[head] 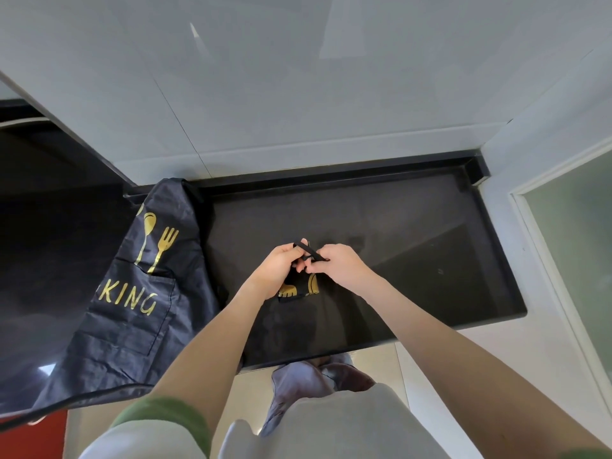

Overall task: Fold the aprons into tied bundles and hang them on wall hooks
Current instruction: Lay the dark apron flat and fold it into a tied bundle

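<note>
A small folded bundle of dark apron (299, 288) with gold print lies on the black counter (414, 246), partly hidden under my hands. My left hand (276, 268) and my right hand (337, 265) meet above it, each pinching the thin black strap (308, 251) that loops between the fingers. A second dark apron (132, 293), unfolded, with a gold spoon, fork and the letters "KING", drapes over the counter's left part and hangs past its front edge.
A pale tiled wall (298, 94) rises behind the counter. A raised black lip (331, 175) runs along the counter's back. A frosted glass panel in a white frame (569, 243) stands at the right. A red surface (29, 435) shows at the lower left.
</note>
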`<state>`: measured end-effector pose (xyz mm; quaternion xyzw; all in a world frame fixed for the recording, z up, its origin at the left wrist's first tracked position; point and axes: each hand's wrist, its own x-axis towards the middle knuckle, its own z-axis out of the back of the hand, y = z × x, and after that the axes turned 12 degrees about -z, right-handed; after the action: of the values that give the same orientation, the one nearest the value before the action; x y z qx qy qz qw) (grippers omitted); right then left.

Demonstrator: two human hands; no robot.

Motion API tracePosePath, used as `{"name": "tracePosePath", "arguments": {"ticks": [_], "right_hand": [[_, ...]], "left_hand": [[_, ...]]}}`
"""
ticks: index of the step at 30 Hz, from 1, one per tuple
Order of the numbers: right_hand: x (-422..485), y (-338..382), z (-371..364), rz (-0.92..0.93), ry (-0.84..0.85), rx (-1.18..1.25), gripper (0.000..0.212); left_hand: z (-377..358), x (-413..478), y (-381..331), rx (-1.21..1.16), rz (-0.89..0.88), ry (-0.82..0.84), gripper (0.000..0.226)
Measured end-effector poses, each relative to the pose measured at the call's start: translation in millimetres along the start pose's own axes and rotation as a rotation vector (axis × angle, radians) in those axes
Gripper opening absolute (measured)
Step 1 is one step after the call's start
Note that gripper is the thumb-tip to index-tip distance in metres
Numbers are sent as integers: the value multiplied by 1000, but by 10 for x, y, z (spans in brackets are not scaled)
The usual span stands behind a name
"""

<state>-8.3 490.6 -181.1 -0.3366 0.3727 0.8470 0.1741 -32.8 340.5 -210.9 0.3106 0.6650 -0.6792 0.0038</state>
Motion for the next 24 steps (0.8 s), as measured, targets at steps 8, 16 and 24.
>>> {"name": "tracePosePath", "arguments": {"ticks": [8,16,24], "right_hand": [[34,4,-77,-36,31,77,10],[-75,-77,-10,-18,64,384,20],[-168,-144,-57,31,155,600,25]], "left_hand": [[-22,-4,-9,30,7,-94,32],[27,29,27,-23,6,-68,30],[20,60,64,-9,14,-124,33]]}}
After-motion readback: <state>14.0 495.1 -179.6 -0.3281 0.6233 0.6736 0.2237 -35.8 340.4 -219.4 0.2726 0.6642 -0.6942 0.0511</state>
